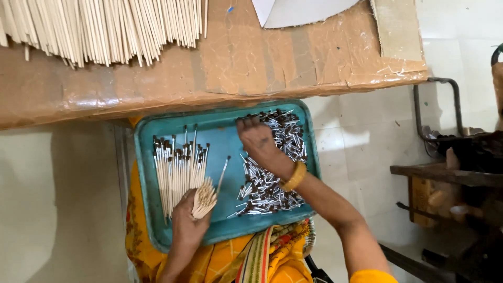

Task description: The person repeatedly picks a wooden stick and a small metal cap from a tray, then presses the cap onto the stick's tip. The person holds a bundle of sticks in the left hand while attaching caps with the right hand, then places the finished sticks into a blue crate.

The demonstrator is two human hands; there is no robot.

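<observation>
Head view: teal tray [157, 209] on the lap. Left hand [188, 228], fingers closed around a bundle of bare sticks [204, 198]; right hand [259, 144], fingers spread flat on loose metal ferrules [272, 178]. Tipped sticks [175, 170] lie finished; judging by the pile, many ferrules remain.

Cardboard-covered table [236, 68], dark metal stand [450, 173]

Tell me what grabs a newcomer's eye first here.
The teal tray on the person's lap, mid-frame: the left hand grips a bundle of pale sticks at its near edge, and the right hand rests on a heap of small metal ferrules. Above, loose wooden sticks fan across a taped cardboard board.
</observation>
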